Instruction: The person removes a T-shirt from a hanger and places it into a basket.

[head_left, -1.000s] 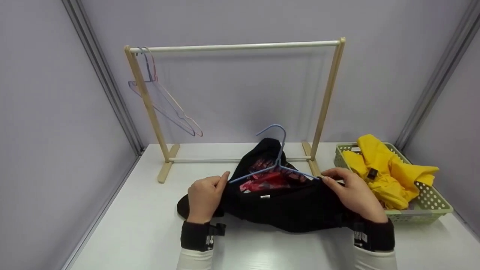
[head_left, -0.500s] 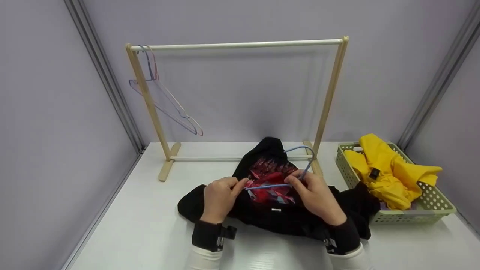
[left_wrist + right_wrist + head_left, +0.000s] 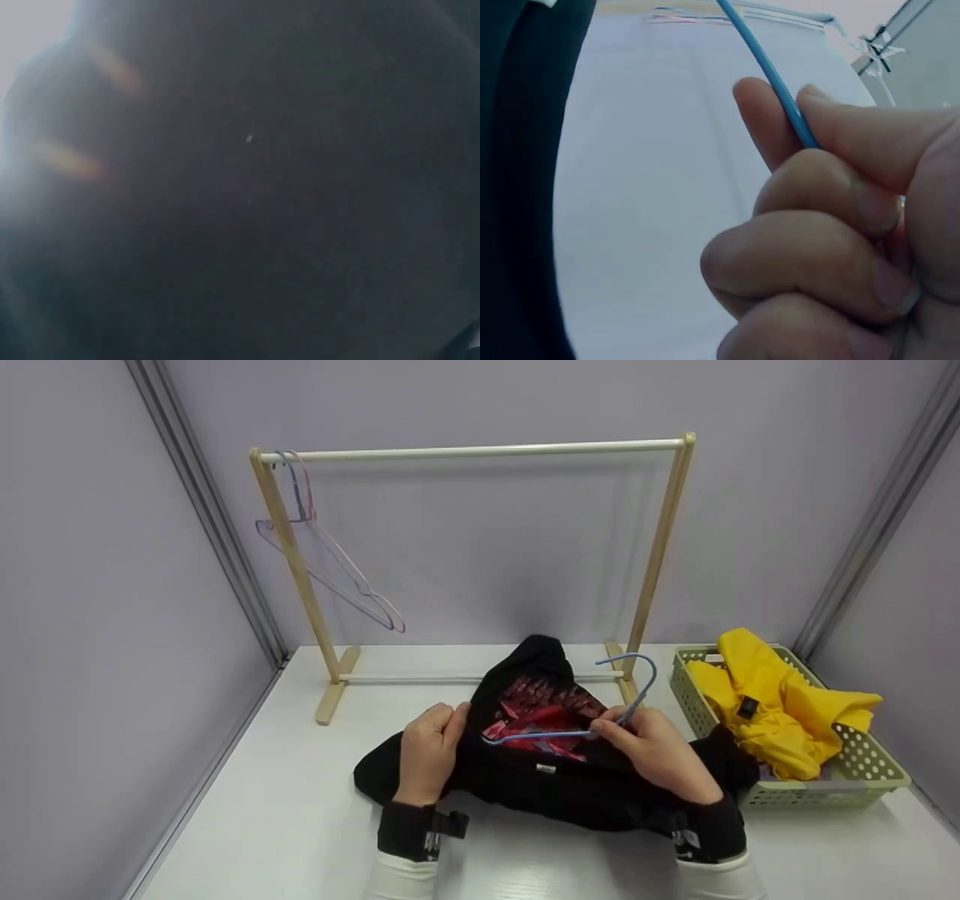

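A black garment (image 3: 540,802) with a red print showing at its neck opening lies spread on the table in the head view. My left hand (image 3: 427,754) grips its neck edge on the left, thumb up. Between thumb and fingers, my right hand (image 3: 664,754) pinches a blue wire hanger (image 3: 544,734) close to its hook. The hanger's left end sits at the neck opening beside my left hand; its other arm is hidden. In the right wrist view the blue wire (image 3: 761,56) passes between thumb and forefinger. Dark cloth (image 3: 262,195) fills nearly the whole left wrist view.
Behind the garment stands a wooden rack with a white rod (image 3: 480,452). Two thin hangers (image 3: 360,585) hang at its left end. To the right, a green basket (image 3: 832,787) holds a yellow garment (image 3: 787,705); a black sleeve lies against the basket's near left corner.
At first both hands held the garment's neck by the upright hanger's two ends. My right hand then moved inward to the hanger near its hook, and the hanger turned and shifted right. The left hand grips cloth.
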`<state>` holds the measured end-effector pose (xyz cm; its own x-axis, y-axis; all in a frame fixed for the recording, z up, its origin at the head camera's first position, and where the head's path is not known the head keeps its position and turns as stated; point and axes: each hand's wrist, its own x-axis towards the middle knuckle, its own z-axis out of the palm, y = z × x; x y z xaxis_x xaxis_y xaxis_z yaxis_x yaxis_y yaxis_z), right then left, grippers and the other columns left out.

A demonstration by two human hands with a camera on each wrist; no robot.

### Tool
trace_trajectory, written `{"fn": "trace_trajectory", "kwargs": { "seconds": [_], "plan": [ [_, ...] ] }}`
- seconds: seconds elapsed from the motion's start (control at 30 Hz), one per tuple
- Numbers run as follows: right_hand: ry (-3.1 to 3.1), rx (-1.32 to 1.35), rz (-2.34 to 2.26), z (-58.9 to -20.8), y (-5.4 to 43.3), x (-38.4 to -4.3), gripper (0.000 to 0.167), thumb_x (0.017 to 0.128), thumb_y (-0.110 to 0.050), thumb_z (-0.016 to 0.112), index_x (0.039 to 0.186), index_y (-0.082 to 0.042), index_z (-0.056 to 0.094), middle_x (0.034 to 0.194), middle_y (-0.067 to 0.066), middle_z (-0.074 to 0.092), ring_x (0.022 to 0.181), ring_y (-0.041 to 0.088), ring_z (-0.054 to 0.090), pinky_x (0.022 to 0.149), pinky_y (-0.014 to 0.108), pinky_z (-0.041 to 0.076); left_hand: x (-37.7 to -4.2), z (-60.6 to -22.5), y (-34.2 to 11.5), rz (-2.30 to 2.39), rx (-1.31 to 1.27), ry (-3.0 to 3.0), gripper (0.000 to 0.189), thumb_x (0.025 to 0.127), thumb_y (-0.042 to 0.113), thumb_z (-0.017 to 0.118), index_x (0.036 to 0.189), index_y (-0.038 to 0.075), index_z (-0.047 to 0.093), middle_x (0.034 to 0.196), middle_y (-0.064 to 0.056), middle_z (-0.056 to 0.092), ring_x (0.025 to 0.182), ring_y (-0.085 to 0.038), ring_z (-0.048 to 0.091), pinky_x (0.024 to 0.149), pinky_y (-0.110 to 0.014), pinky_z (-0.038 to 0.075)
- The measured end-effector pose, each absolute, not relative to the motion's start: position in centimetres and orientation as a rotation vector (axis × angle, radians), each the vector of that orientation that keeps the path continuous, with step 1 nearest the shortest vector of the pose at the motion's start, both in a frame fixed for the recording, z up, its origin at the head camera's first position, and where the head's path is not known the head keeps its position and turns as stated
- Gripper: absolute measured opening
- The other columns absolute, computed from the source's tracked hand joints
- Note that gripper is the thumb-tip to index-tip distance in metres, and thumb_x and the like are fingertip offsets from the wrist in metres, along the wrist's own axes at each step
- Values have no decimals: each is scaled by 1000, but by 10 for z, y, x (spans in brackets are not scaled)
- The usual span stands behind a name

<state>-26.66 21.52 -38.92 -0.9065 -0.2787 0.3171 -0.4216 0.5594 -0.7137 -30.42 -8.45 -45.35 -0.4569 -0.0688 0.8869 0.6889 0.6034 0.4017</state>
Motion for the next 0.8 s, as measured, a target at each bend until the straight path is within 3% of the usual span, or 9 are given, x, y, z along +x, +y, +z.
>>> {"fn": "trace_trajectory", "kwargs": {
  "seconds": [0.2,0.37,0.53,0.7,0.8],
  "plan": [
    [-2628,638,1290,-387,226,-267,22,105,-23,61,94,-7,72,74,-4,52,66,4,45,69,23,39,-308,-455,-93,-993,-487,-1786,52,96,6,70,60,8,32,58,-1,33,59,-1,22,52,-19,20],
    [-2575,551,1416,-383,240,-266,24,106,-21,59,97,-5,75,63,-6,42,55,3,35,55,24,34,-310,-457,-104,-1061,-403,-1746,53,92,-2,69,60,8,29,57,0,27,58,0,17,54,-20,16],
    [-2552,531,1502,-381,245,-266,27,106,-22,58,101,-2,74,60,-6,36,51,4,31,50,27,31,-309,-458,-106,-1108,-373,-1788,54,95,2,69,59,8,29,55,3,24,55,1,15,53,-19,15],
    [-2542,519,1439,-382,245,-265,21,105,-21,62,101,-5,75,77,-5,61,61,5,40,61,24,35,-306,-457,-104,-1165,-304,-1839,57,98,9,68,58,7,28,55,9,22,52,1,14,53,-18,14],
    [-2484,514,1505,-381,245,-263,18,104,-15,62,101,-1,72,77,-6,62,63,6,41,61,25,35,-305,-456,-103,-1178,-274,-1869,58,99,11,68,57,7,28,56,12,21,53,1,14,52,-18,13]
  ]
}}
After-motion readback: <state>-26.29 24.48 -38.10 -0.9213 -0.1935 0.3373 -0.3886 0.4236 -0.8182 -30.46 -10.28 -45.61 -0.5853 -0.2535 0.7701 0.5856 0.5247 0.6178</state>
